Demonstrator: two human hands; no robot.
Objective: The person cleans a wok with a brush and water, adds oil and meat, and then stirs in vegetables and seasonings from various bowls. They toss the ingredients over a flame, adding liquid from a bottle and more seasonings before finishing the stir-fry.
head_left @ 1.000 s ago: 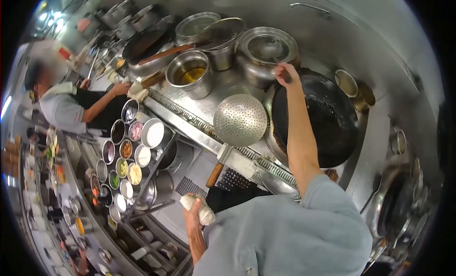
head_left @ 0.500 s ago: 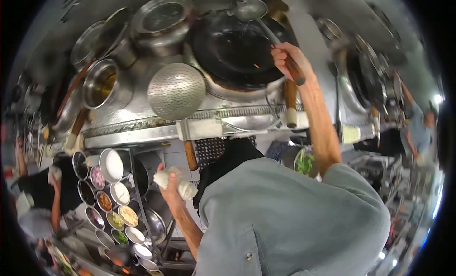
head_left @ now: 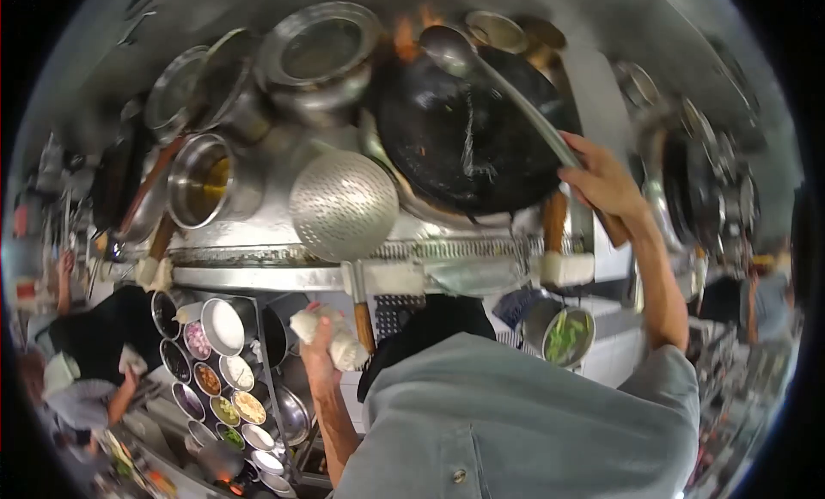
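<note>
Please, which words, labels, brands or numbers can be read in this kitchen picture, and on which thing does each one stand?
None can be read. The wok, the ladle in the right hand, the cloth in the left hand, the skimmer, the steel pots and the seasoning bowls show no print. The edges of the view are too blurred to tell.

There was one wok (head_left: pixel 468 143), one ladle (head_left: pixel 513 106), one skimmer (head_left: pixel 344 203) and one rag (head_left: pixel 331 337). Three large pots (head_left: pixel 322 48) could be counted, two small cups (head_left: pixel 498 31), one bowl of greens (head_left: pixel 567 336), and at least ten small bowls (head_left: pixel 225 325), though blur kept that last count loose.
</note>
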